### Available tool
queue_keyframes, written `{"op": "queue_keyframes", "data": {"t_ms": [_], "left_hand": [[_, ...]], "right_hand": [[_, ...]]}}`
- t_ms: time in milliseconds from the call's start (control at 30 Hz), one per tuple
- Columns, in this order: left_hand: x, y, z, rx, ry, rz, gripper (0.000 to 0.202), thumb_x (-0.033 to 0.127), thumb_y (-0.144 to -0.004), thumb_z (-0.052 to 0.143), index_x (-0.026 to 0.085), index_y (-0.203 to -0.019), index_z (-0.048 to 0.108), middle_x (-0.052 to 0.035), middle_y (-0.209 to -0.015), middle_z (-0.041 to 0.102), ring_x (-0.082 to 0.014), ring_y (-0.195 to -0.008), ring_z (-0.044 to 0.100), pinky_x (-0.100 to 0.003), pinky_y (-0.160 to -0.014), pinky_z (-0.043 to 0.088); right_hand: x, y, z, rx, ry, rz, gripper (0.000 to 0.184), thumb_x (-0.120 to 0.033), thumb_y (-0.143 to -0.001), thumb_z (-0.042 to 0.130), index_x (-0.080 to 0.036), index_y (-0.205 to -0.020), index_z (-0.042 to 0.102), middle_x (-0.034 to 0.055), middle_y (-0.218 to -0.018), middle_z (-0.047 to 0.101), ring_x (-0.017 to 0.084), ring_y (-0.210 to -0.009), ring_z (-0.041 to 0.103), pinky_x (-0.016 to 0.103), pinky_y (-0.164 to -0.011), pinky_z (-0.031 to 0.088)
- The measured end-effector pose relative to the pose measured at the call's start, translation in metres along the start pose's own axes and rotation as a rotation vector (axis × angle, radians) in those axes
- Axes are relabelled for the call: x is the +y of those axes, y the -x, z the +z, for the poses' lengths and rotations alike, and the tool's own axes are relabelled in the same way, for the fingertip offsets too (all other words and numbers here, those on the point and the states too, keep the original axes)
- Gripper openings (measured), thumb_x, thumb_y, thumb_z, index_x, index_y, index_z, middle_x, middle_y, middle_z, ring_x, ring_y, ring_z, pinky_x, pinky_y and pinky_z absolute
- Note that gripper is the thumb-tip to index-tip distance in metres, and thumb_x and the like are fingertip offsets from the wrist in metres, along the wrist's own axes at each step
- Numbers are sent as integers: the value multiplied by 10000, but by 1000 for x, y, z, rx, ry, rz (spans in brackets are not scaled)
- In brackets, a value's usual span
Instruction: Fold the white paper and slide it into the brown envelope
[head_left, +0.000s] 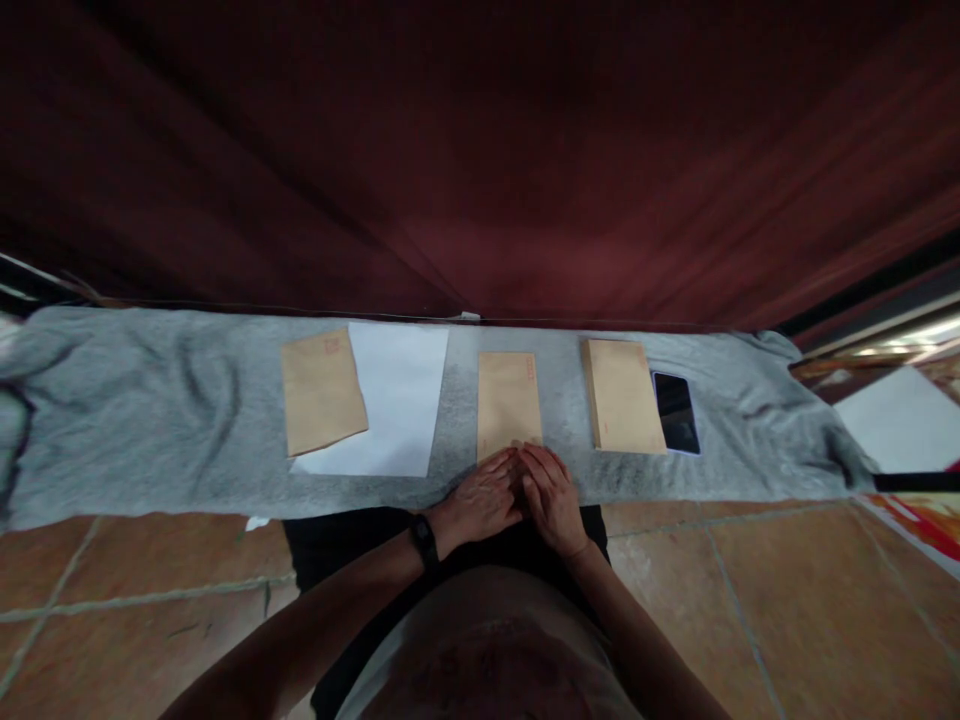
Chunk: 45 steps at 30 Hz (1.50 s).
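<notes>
A brown paper envelope (pixel 508 395) with red print lies flat in front of me, its near end partly covered by my fingers. My left hand (pixel 484 500), a dark band on its wrist, rests at that near end with its fingers stretched toward the right. Close against it, my right hand (pixel 553 495) lies with its fingers extended over the envelope's near right corner. Neither hand visibly grips anything; the fingertips partly overlap. To the right sits a thick stack of brown envelopes (pixel 624 395). On the left, another brown envelope (pixel 324 392) overlaps white paper (pixel 401 400).
A grey cloth (pixel 217 400) covers the long narrow surface. Beside the envelope stack lies a dark-screened phone (pixel 679 412). A dark red curtain-like cloth (pixel 480 180) rises behind the far edge. Tiled floor (pixel 675 580) shows below, and a white sheet (pixel 904 420) is at far right.
</notes>
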<state>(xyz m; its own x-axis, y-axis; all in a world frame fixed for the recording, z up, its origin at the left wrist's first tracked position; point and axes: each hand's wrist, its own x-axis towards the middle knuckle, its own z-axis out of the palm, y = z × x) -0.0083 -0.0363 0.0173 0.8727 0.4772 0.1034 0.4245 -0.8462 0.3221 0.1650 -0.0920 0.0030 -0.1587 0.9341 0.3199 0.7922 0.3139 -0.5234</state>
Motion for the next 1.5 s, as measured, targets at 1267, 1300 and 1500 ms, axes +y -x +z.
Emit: {"op": "queue_keyframes", "data": {"t_ms": [1267, 1300, 1500], "left_hand": [[-16, 54, 1, 16, -120, -110, 714, 527, -1010, 472, 138, -1577, 278, -116, -1666, 244, -225, -1556, 167, -370, -1273, 141], [-17, 54, 2, 25, -131, -108, 723, 534, -1007, 474, 138, -1578, 274, -120, -1663, 253, -228, -1553, 179, -374, -1272, 148], [-22, 52, 9, 76, -211, -63, 722, 512, -1004, 492, 130, -1578, 278, -140, -1641, 303, -244, -1532, 257, -390, -1261, 196]], "right_hand": [[15, 10, -8, -103, 109, -1, 514, -330, -1080, 320, -207, -1579, 320, 121, -1577, 439, 261, -1479, 382, 554, -1210, 324], [17, 4, -8, -99, 97, 6, 510, -319, -1081, 303, -199, -1576, 327, 119, -1571, 449, 253, -1476, 387, 546, -1205, 338], [29, -50, 1, -194, 169, -76, 542, -336, -1068, 312, -182, -1588, 305, 104, -1604, 395, 232, -1503, 338, 496, -1225, 320]]}}
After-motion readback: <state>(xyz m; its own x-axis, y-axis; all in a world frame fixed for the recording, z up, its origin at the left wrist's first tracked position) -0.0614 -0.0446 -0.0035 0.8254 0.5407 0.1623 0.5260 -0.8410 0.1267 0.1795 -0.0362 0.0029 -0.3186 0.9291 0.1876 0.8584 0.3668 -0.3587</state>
